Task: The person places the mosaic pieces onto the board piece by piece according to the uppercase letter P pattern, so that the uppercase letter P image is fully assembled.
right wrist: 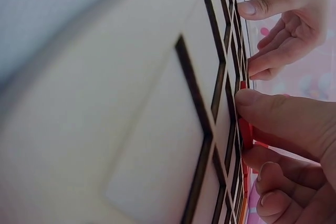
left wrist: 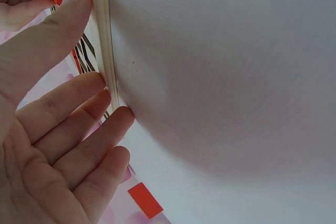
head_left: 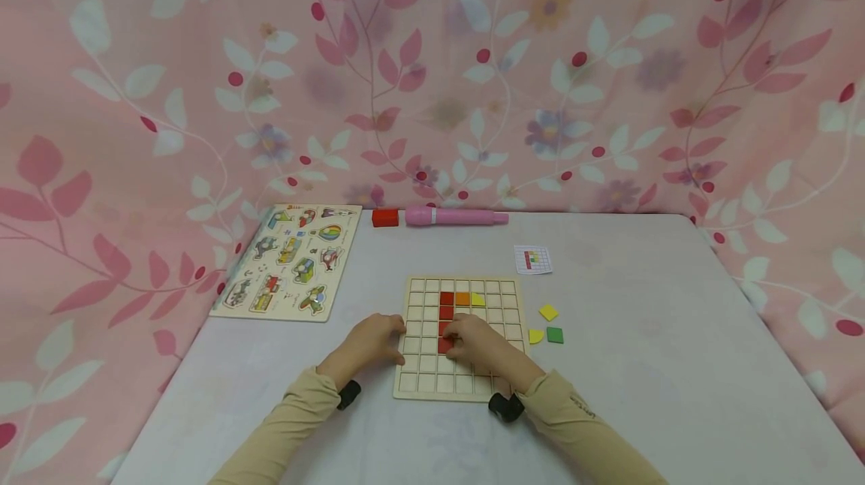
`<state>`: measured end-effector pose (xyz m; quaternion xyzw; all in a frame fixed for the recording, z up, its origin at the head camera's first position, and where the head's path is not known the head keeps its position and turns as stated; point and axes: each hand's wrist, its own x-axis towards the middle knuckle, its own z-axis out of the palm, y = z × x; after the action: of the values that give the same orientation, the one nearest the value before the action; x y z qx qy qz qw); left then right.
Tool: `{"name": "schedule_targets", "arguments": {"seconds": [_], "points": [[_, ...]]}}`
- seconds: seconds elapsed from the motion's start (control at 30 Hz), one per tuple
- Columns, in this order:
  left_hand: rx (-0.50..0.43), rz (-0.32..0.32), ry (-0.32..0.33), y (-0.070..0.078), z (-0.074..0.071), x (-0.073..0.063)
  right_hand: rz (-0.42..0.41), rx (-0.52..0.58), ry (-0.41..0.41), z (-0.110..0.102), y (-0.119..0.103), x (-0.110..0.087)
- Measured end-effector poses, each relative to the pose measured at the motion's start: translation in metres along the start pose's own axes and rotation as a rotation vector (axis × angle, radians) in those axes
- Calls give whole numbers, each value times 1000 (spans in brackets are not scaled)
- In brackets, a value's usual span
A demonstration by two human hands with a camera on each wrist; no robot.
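Observation:
A wooden grid board [head_left: 442, 397] lies in front of me. Its upper cells hold a column of red square tiles [head_left: 447, 312], with an orange tile [head_left: 462, 299] and a yellow tile [head_left: 477, 299] beside the top one. My right hand [head_left: 476, 341] reaches over the board, thumb and forefinger pinching a red tile [right wrist: 245, 132] low in that column; its fingers partly cover the column. Along the board's left edge, my left hand [head_left: 369, 342] rests its thumb and fingertips against the side, fingers nearly straight, as the left wrist view shows.
Right of the board lie a yellow square [head_left: 549, 312], a yellow rounded piece [head_left: 536, 336] and a green square [head_left: 555, 335]. A pattern card [head_left: 533, 260] is above them. At the back are a picture puzzle board [head_left: 287, 275], a red block [head_left: 385, 218] and a pink stick [head_left: 462, 217].

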<state>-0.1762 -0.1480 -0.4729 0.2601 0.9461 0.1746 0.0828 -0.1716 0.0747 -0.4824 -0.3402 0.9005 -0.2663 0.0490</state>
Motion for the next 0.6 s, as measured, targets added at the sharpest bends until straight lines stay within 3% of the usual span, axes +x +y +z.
{"name": "schedule_targets", "arguments": {"seconds": [0.37, 0.6], "points": [[16, -10, -1, 2, -2, 0, 28, 32, 6, -4, -1, -3], [2, -10, -7, 0, 0, 0, 0, 27, 69, -13, 1, -11]]}}
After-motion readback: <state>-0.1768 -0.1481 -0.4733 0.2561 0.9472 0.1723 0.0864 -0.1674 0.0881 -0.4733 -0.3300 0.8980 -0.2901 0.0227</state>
